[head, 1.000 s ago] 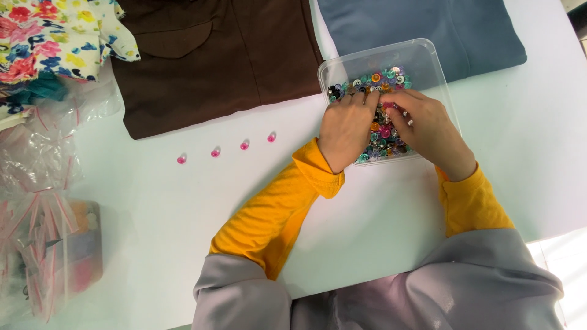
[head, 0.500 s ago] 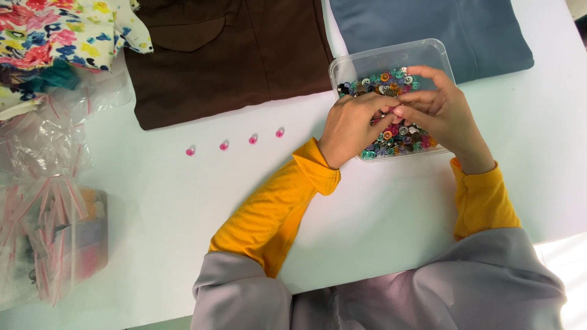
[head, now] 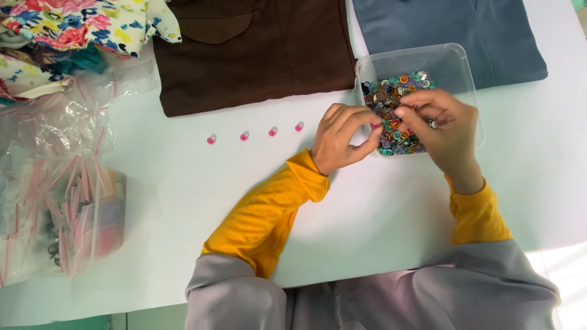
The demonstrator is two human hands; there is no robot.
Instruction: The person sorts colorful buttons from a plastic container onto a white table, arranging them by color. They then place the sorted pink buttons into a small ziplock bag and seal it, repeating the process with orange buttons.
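Observation:
A clear plastic tub (head: 452, 61) holds several small coloured buttons (head: 391, 91) and stands at the right on the white table (head: 183, 201). My right hand (head: 443, 131) rests over the tub with its fingertips in the buttons. My left hand (head: 343, 137) is at the tub's left edge, thumb and forefinger pinched on a small pink button (head: 374, 126). A row of pink buttons (head: 255, 135) lies on the table left of my left hand. Both arms wear yellow sleeves.
A folded brown shirt (head: 257, 49) and a folded blue-grey garment (head: 452, 24) lie at the far edge. Floral fabric (head: 79, 24) is piled at far left. Clear zip bags (head: 61, 201) with red strips lie at the left over a dark container.
My left hand has drawn back out of the tub to its left edge with a pink button pinched in its fingers. My right hand stays in the buttons.

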